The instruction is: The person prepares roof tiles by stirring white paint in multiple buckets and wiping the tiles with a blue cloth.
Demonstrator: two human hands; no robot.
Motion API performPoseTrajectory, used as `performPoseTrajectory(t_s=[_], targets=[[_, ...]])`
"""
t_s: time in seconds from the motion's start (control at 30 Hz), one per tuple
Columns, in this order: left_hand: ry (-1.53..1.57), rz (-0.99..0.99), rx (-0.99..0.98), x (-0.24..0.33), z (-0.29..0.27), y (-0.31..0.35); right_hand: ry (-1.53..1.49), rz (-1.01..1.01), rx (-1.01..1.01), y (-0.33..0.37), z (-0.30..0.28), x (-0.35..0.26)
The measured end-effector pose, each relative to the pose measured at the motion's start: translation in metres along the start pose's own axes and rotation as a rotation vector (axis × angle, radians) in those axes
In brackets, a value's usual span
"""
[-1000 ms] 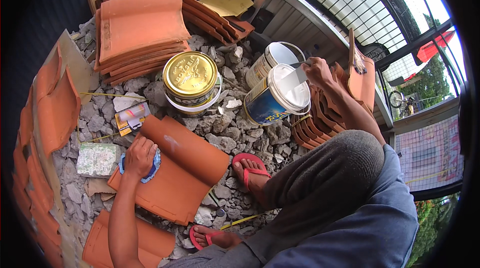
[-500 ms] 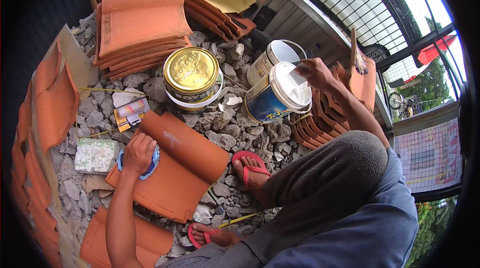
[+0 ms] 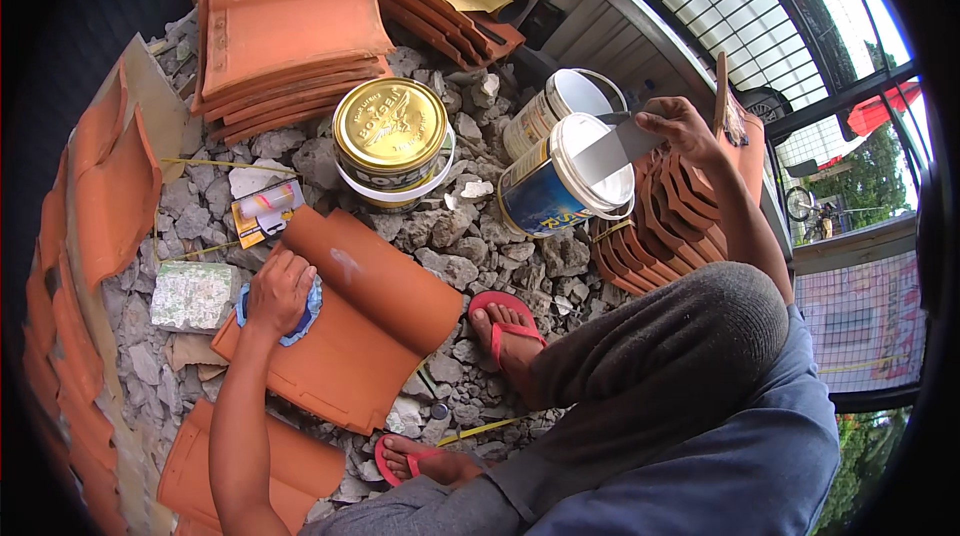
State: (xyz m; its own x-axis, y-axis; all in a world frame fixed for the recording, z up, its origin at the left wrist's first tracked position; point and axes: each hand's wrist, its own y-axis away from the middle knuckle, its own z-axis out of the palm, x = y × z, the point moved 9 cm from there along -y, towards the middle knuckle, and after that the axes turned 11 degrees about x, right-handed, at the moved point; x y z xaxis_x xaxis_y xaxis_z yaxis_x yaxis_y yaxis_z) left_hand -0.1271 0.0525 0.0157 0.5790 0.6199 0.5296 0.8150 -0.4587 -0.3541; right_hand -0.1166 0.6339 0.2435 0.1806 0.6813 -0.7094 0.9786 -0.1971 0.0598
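My right hand (image 3: 678, 128) pinches a thin, flat grey rectangular plate (image 3: 618, 150) by its upper right end, its lower end over the open mouth of a blue-and-white plastic pail (image 3: 530, 188). I cannot make out the plate's exact kind or the pail's contents. On an orange clay roof tile (image 3: 345, 376), my left hand (image 3: 281, 294) is closed on a blue thing (image 3: 309, 316) with a ruffled light-blue edge. Most of it is hidden under the palm. A pale smudge marks the tile's raised roll.
Broken concrete rubble (image 3: 450, 236) covers the ground. A gold-lidded can (image 3: 391, 126), a second white pail (image 3: 570, 101), a packaged roller (image 3: 268, 211) and a speckled block (image 3: 195, 296) stand around. Stacked tiles (image 3: 290, 26) rise at the back; more lean at right (image 3: 660, 221).
My right hand has shifted right, drawing the grey plate with it, so more of the plate shows over the pail. My left hand stays on the blue thing. The whole view has shifted slightly.
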Motion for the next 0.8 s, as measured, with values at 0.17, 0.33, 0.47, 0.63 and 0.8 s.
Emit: performPoseTrajectory(t_s=[0.17, 0.33, 0.47, 0.63, 0.8], targets=[[-0.001, -0.006, -0.002, 0.001, -0.002, 0.001, 0.029, 0.046, 0.033, 0.001, 0.004, -0.002], [0.007, -0.008, 0.003, 0.0, 0.0, 0.0, 0.313, 0.291, 0.084, 0.015, 0.011, 0.02], [0.008, 0.005, 0.0, 0.002, -0.002, -0.002, 0.558, 0.204, 0.164, 0.012, 0.005, 0.026], [0.008, -0.015, -0.017, 0.001, -0.001, 0.0, 0.691, 0.167, 0.218, 0.01, 0.002, 0.037], [0.002, -0.005, -0.015, 0.003, -0.002, -0.001, 0.765, 0.147, 0.234, 0.01, 0.001, 0.039]])
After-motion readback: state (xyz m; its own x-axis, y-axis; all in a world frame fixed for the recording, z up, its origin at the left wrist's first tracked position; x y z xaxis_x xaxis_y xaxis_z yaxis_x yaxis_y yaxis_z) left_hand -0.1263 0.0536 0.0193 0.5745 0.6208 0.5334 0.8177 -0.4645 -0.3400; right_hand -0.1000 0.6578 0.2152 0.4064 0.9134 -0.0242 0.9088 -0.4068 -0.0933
